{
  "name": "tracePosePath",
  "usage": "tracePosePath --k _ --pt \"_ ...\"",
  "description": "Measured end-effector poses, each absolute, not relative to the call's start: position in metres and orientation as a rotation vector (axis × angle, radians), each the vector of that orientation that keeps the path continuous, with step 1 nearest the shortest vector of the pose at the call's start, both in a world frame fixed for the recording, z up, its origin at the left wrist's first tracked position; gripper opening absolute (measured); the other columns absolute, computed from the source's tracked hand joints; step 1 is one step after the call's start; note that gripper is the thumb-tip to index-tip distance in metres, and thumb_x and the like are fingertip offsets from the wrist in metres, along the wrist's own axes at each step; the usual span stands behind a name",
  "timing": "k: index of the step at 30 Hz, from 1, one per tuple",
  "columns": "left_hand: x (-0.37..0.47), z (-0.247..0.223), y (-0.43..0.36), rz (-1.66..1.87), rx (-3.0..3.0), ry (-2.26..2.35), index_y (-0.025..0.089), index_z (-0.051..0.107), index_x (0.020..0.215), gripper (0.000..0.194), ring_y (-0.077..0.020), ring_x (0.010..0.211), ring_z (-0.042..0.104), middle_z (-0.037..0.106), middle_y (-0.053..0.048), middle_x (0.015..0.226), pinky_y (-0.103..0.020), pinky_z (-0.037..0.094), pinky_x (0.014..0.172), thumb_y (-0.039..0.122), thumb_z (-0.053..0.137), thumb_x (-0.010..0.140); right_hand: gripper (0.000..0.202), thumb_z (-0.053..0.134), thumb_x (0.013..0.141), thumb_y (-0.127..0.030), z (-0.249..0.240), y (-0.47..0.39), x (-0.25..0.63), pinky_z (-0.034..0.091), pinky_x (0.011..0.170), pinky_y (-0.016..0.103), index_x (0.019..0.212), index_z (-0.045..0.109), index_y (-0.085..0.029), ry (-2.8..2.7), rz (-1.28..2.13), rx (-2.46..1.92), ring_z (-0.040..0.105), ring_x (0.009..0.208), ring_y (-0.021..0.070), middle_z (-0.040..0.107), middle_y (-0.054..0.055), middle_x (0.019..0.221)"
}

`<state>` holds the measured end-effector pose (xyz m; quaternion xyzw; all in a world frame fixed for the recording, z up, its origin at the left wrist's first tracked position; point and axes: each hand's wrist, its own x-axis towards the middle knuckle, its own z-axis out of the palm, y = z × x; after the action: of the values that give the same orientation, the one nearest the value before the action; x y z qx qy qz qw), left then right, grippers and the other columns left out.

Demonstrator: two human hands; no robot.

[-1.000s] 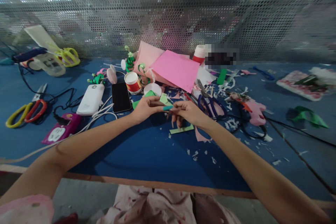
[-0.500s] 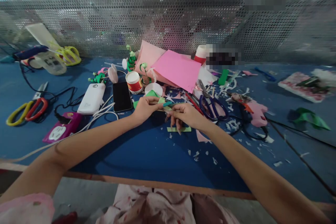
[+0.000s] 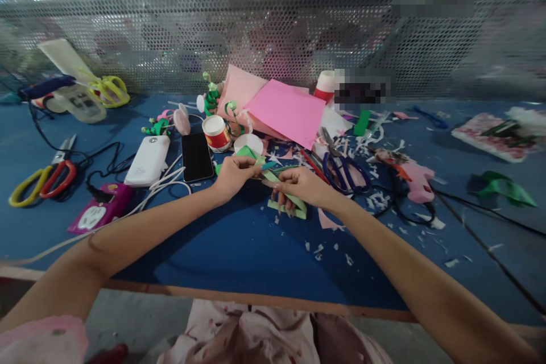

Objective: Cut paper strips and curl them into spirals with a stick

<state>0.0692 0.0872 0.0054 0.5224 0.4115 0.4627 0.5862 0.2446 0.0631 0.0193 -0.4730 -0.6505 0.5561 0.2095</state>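
Note:
My left hand is closed in a pinch at one end of a light green paper strip. A small teal piece sticks out at its fingertips; I cannot make out its kind. My right hand is closed on the same strip, thumb against fingers. The strip runs between the hands and bends in a loop under the right fingers, its tail just over the blue table. Close behind the left hand lie a dark green paper piece and a white disc.
Pink paper sheets, a glue tub and a black phone lie behind the hands. Blue-handled scissors and a pink glue gun are at right. A power bank, purple socket and red-yellow scissors are left.
The light green strip's lower part, a short straight piece before, now shows as a longer bent loop below the right hand. Both hands stay nearly in place.

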Motion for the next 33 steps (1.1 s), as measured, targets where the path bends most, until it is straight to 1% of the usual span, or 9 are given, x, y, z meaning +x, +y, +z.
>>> tracePosePath --k 3,4,6,10,13,17,21,29,33 --pt "0.07 0.011 0.086 0.998 1.225 0.932 0.011 0.061 0.057 0.026 -0.0062 0.048 0.054 0.059 0.003 0.05 -0.019 0.048 0.054 0.029 0.077 0.048 0.037 0.055 0.072 -0.053 0.017 0.066 0.25 0.043 0.046 0.022 0.073 0.052 -0.017 -1.803 1.162 -1.289 0.055 0.056 0.0122 0.058 0.002 0.064" --pt "0.071 0.013 0.084 0.946 1.231 0.913 0.011 0.061 0.057 0.025 -0.006 0.047 0.055 0.059 0.003 0.049 -0.019 0.047 0.052 0.028 0.077 0.048 0.036 0.053 0.073 -0.053 0.018 0.066 0.251 0.042 0.047 0.022 0.074 0.051 -0.017 -1.79 1.06 -1.259 0.054 0.058 0.012 0.055 0.002 0.066" --pt "0.073 0.018 0.081 0.817 1.249 0.866 0.01 0.061 0.057 0.025 -0.0063 0.046 0.055 0.059 0.003 0.049 -0.018 0.047 0.05 0.026 0.077 0.048 0.035 0.05 0.075 -0.053 0.022 0.065 0.251 0.04 0.049 0.022 0.074 0.049 -0.018 -1.812 0.962 -1.186 0.049 0.059 0.0106 0.051 0.001 0.068" --pt "0.076 0.025 0.076 0.59 1.306 0.779 0.009 0.06 0.054 0.026 -0.0065 0.043 0.056 0.059 0.002 0.046 -0.018 0.048 0.048 0.026 0.077 0.048 0.034 0.045 0.08 -0.049 0.032 0.058 0.245 0.031 0.048 0.022 0.067 0.047 -0.018 -2.007 0.915 -1.115 0.039 0.054 0.0089 0.045 -0.001 0.062" --pt "0.076 0.027 0.074 0.524 1.319 0.754 0.009 0.059 0.055 0.026 -0.007 0.043 0.057 0.058 0.004 0.045 -0.018 0.049 0.049 0.026 0.077 0.048 0.032 0.042 0.083 -0.043 0.034 0.055 0.242 0.028 0.048 0.023 0.064 0.046 -0.018 -2.124 0.864 -1.106 0.036 0.052 0.009 0.041 -0.002 0.058" --pt "0.076 0.025 0.075 0.512 1.307 0.765 0.009 0.06 0.057 0.022 -0.0076 0.045 0.058 0.059 0.003 0.046 -0.019 0.05 0.05 0.024 0.076 0.052 0.032 0.039 0.085 -0.038 0.031 0.056 0.243 0.027 0.05 0.023 0.061 0.044 -0.018 -2.169 0.776 -1.103 0.034 0.052 0.0094 0.038 -0.003 0.055" --pt "0.077 0.025 0.074 0.518 1.283 0.803 0.008 0.061 0.055 0.014 -0.0089 0.046 0.059 0.06 0.001 0.047 -0.02 0.051 0.051 0.017 0.072 0.059 0.032 0.038 0.086 -0.037 0.03 0.057 0.243 0.026 0.051 0.024 0.06 0.042 -0.018 -2.19 0.71 -1.128 0.036 0.051 0.0098 0.038 -0.002 0.054" --pt "0.076 0.026 0.072 0.517 1.191 0.853 0.01 0.063 0.055 0.008 -0.0093 0.046 0.06 0.062 -0.001 0.047 -0.022 0.051 0.053 0.01 0.067 0.061 0.032 0.037 0.086 -0.035 0.032 0.055 0.241 0.025 0.05 0.024 0.059 0.04 -0.019 -2.187 0.636 -1.144 0.034 0.048 0.0092 0.035 -0.004 0.051" --pt "0.076 0.026 0.072 0.511 1.153 0.869 0.009 0.063 0.055 0.006 -0.0093 0.046 0.06 0.063 -0.001 0.047 -0.022 0.051 0.053 0.007 0.066 0.06 0.031 0.038 0.086 -0.033 0.032 0.055 0.241 0.025 0.05 0.024 0.059 0.04 -0.019 -2.19 0.625 -1.14 0.034 0.048 0.0089 0.034 -0.004 0.051"
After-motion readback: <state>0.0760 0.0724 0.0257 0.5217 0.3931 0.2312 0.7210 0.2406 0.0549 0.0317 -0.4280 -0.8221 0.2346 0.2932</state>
